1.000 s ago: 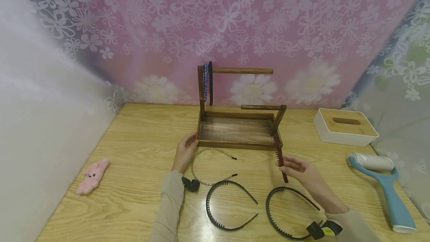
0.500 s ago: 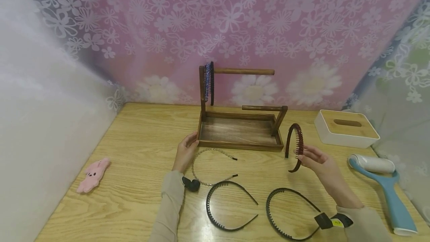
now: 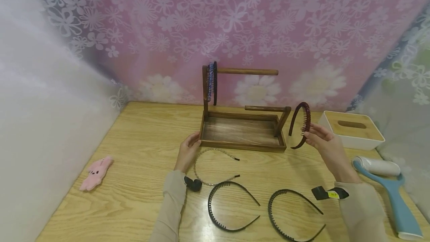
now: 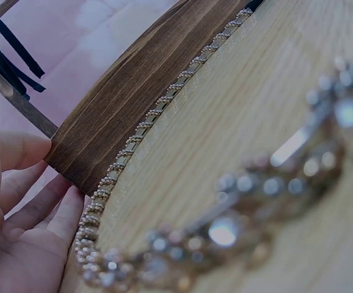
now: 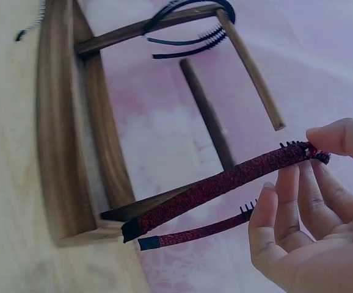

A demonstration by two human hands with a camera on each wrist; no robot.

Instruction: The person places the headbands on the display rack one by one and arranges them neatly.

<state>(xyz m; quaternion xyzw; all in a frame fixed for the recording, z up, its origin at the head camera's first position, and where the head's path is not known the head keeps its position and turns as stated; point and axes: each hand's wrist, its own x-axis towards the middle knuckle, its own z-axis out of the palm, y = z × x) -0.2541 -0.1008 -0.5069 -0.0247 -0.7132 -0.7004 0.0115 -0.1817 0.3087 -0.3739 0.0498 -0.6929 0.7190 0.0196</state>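
Observation:
My right hand [image 3: 325, 144] pinches a dark red toothed headband [image 3: 306, 117], held up in the air just right of the wooden headband rack [image 3: 242, 146]. In the right wrist view the headband [image 5: 219, 186] looks glittery, with black ends, and thumb and fingertips grip its curved top. My left hand [image 3: 188, 152] holds the rack's front left corner, thumb on one face and fingers against the other in the left wrist view. From the rack's upper bar [image 3: 248, 71] hang a blue glittery headband [image 3: 210, 81] and a black one [image 3: 215, 83], close to the post. The lower bar [image 3: 265, 108] carries nothing.
A beaded headband [image 3: 196, 161] lies before the rack, with two black toothed headbands [image 3: 211, 208] [image 3: 270, 212] nearer me. A pink plush toy [image 3: 96, 173] lies left. On the right are a white tissue box [image 3: 352, 128] and a blue-handled lint roller [image 3: 393, 193].
My right hand has lifted the red headband from beside the rack's front right corner, up and to the right, turning it upright. My left hand stays at the rack's corner.

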